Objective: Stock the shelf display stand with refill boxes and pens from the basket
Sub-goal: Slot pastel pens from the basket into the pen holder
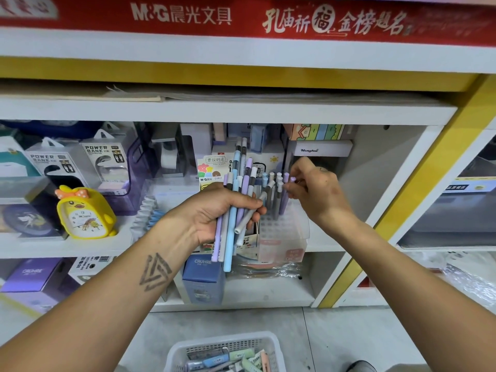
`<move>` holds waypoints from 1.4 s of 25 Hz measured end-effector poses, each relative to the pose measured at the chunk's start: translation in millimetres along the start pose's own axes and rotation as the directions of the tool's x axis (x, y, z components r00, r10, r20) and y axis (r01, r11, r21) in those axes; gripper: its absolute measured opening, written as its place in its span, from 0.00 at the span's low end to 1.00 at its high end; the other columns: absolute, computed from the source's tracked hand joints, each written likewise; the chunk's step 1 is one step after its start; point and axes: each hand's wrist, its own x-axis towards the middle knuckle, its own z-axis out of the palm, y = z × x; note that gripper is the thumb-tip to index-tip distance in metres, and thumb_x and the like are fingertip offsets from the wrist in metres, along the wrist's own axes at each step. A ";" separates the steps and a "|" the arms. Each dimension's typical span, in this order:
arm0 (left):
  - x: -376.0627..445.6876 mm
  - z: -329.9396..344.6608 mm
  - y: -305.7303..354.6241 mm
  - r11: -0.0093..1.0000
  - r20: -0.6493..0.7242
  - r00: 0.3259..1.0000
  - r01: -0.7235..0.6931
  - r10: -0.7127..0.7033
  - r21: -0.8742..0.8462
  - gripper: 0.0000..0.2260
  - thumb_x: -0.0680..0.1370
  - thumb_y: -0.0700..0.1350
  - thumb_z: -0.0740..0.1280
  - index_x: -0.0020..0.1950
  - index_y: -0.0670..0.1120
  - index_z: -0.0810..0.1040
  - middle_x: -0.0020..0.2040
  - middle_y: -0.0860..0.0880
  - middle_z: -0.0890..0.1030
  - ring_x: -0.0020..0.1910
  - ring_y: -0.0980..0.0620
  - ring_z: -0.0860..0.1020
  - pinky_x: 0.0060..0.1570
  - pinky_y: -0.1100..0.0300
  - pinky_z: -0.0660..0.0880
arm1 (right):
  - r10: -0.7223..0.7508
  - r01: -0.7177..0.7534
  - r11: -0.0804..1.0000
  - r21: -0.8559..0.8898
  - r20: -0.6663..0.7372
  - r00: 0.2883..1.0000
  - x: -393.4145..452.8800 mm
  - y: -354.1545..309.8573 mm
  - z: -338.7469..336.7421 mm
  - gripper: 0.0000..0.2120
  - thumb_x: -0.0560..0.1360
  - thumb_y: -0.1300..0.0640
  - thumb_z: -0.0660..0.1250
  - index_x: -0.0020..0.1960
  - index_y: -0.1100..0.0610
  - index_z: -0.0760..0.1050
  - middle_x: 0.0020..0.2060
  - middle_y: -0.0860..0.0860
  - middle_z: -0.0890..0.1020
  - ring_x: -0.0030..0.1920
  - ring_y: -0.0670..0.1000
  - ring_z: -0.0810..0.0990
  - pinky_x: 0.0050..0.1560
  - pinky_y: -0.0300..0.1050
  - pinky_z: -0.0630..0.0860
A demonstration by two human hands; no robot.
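With a few pens already upright in the display stand (281,224) beneath its fingers, the right hand (316,189) pinches a purple pen (292,179), while the left hand (217,210) grips a bundle of pens (236,200) and refill boxes wait in the basket (225,353).

Bright, even indoor light; wide-angle view with soft, bent edges.

The white shelf (228,108) boards bow near the frame's borders, and the red banner (241,17) blurs at its far left and right ends. Beneath the upper board the compartment's back sits in shade. Clear plastic wrap (467,280) at lower right shows pale glare. The centre stays sharp.
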 end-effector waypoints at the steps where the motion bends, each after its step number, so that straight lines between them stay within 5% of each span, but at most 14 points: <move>1: -0.3 0.5 0.1 1.000 0.004 1.000 -0.005 0.005 0.003 0.03 0.69 0.33 0.73 0.40 0.38 0.85 0.42 0.38 0.84 0.35 0.47 0.82 0.34 0.59 0.79 | 0.001 -0.001 1.000 0.014 0.001 1.000 0.6 1.7 1.8 0.09 0.79 0.59 0.67 0.47 0.48 0.68 0.38 0.52 0.81 0.41 0.56 0.83 0.43 0.57 0.81; 3: -1.0 1.1 -0.1 1.000 0.011 1.000 -0.014 0.014 0.000 0.04 0.66 0.34 0.74 0.40 0.39 0.85 0.43 0.38 0.84 0.35 0.47 0.82 0.34 0.59 0.79 | -0.080 0.079 0.993 -0.084 -0.014 0.997 0.8 4.5 3.7 0.03 0.79 0.61 0.66 0.47 0.55 0.76 0.39 0.55 0.81 0.43 0.58 0.82 0.44 0.55 0.79; 6: -1.0 1.1 -0.4 1.000 0.024 0.999 -0.023 0.024 -0.013 0.06 0.66 0.34 0.75 0.42 0.39 0.85 0.44 0.36 0.84 0.36 0.46 0.83 0.34 0.59 0.79 | -0.164 0.149 0.967 -0.206 -0.058 0.985 1.9 2.0 3.1 0.09 0.80 0.61 0.65 0.53 0.60 0.84 0.46 0.57 0.81 0.45 0.56 0.79 0.46 0.48 0.76; 9: -0.6 2.8 0.0 0.999 0.039 0.999 -0.033 0.033 -0.006 0.07 0.66 0.35 0.75 0.43 0.38 0.85 0.45 0.36 0.84 0.36 0.46 0.83 0.35 0.58 0.79 | 0.104 -0.096 0.969 0.227 -0.026 0.994 4.3 -13.9 -3.2 0.09 0.80 0.53 0.67 0.55 0.55 0.83 0.41 0.54 0.85 0.37 0.52 0.80 0.38 0.44 0.75; 11: -0.8 4.8 0.2 0.999 0.061 0.997 -0.039 0.039 -0.005 0.07 0.67 0.35 0.75 0.44 0.38 0.85 0.44 0.37 0.84 0.36 0.46 0.83 0.36 0.57 0.80 | 0.205 -0.262 0.771 0.580 0.163 0.965 1.8 -25.2 -6.8 0.08 0.79 0.53 0.70 0.50 0.58 0.81 0.34 0.55 0.84 0.28 0.52 0.78 0.28 0.43 0.72; 13: -1.4 7.0 0.6 0.999 0.091 0.995 -0.040 0.042 -0.024 0.06 0.68 0.36 0.74 0.44 0.39 0.85 0.43 0.37 0.85 0.37 0.45 0.84 0.36 0.58 0.80 | 0.197 -0.312 0.623 0.718 0.242 0.950 -0.6 -32.3 -10.3 0.06 0.77 0.61 0.72 0.49 0.64 0.81 0.32 0.57 0.83 0.27 0.52 0.78 0.27 0.41 0.73; 16: -1.2 7.3 2.2 0.998 0.058 0.998 -0.024 0.028 -0.063 0.04 0.70 0.36 0.72 0.43 0.38 0.85 0.45 0.35 0.84 0.41 0.42 0.85 0.36 0.57 0.81 | 0.293 -0.249 0.578 0.777 0.087 0.952 5.5 -29.8 -20.0 0.02 0.77 0.69 0.68 0.47 0.66 0.80 0.28 0.54 0.81 0.25 0.49 0.76 0.28 0.40 0.74; 18: -0.7 5.3 2.5 0.999 -0.015 0.999 -0.029 0.029 -0.030 0.03 0.71 0.36 0.72 0.44 0.37 0.82 0.46 0.34 0.84 0.42 0.41 0.85 0.35 0.57 0.82 | 0.322 -0.179 0.733 0.657 -0.103 0.941 10.9 -22.0 -28.0 0.04 0.78 0.68 0.66 0.49 0.64 0.79 0.28 0.52 0.79 0.26 0.47 0.75 0.30 0.43 0.74; 21: -0.9 3.3 2.8 0.999 -0.054 0.998 -0.044 0.044 0.006 0.01 0.74 0.35 0.71 0.43 0.37 0.82 0.44 0.35 0.84 0.38 0.43 0.84 0.34 0.58 0.80 | 0.098 -0.074 0.989 0.128 -0.192 0.976 7.9 -11.4 -27.0 0.05 0.80 0.61 0.66 0.55 0.59 0.76 0.37 0.54 0.80 0.38 0.53 0.80 0.41 0.49 0.78; 25: -1.1 3.1 2.4 1.000 -0.048 0.998 -0.026 0.027 0.017 0.06 0.74 0.34 0.71 0.38 0.39 0.85 0.41 0.37 0.84 0.35 0.44 0.83 0.33 0.58 0.80 | -0.042 0.035 0.996 -0.083 -0.081 0.996 1.9 -5.0 -17.7 0.03 0.81 0.60 0.63 0.54 0.58 0.70 0.41 0.58 0.81 0.43 0.62 0.80 0.44 0.60 0.79; 35: -1.7 3.8 1.8 0.999 -0.028 0.999 -0.020 0.021 0.034 0.02 0.74 0.34 0.71 0.42 0.37 0.83 0.40 0.36 0.84 0.34 0.45 0.83 0.32 0.58 0.80 | -0.131 0.125 0.975 -0.184 -0.020 0.991 -1.4 -1.5 -13.6 0.02 0.80 0.63 0.63 0.50 0.60 0.70 0.38 0.58 0.81 0.39 0.60 0.79 0.39 0.58 0.79</move>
